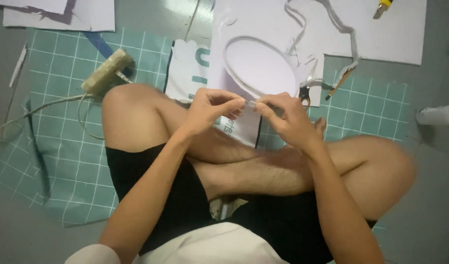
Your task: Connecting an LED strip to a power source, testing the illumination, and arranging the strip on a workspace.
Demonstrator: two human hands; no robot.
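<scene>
Glue gun (107, 71) lies on the teal grid mat (63, 146) at left; left hand (210, 108) and right hand (288, 120) pinch a small clear strip (250, 103) between fingertips above the crossed legs, before the white oval ring (261, 66).

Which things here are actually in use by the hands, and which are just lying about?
In use: small clear strip, pinched between left hand and right hand.

Lying about: white oval ring on white sheet, scissors, glue gun, yellow-handled tool, green grid mat.
</scene>
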